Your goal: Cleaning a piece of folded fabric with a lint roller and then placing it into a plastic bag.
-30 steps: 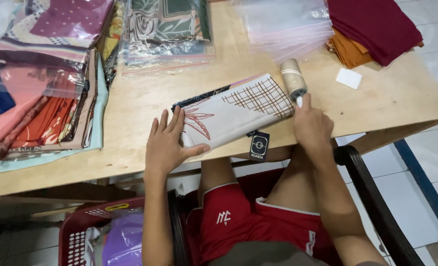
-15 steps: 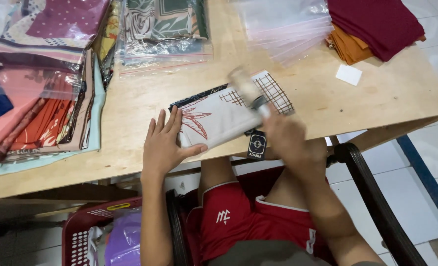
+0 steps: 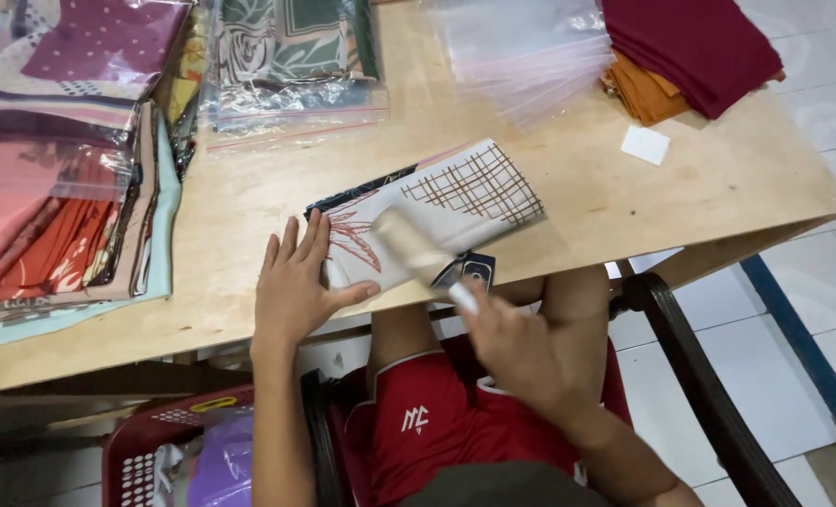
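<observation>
Plywood tabletop [image 3: 249, 211] is carrying a folded patterned scarf [image 3: 437, 211] near its front edge. Left hand [image 3: 296, 286] is pressing flat and open-fingered on the scarf's near corner, while right hand [image 3: 517, 347] is gripping a lint roller [image 3: 413, 246], blurred, lying across the cloth.

A cream folded cloth [image 3: 427, 211] bears brown grid lines and red leaves; maroon cloth [image 3: 695, 42] tops orange cloth [image 3: 645, 91].

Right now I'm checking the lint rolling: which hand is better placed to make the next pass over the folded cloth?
The right hand: it grips the lint roller over the folded cloth; the left hand lies flat, pinning it.
</observation>
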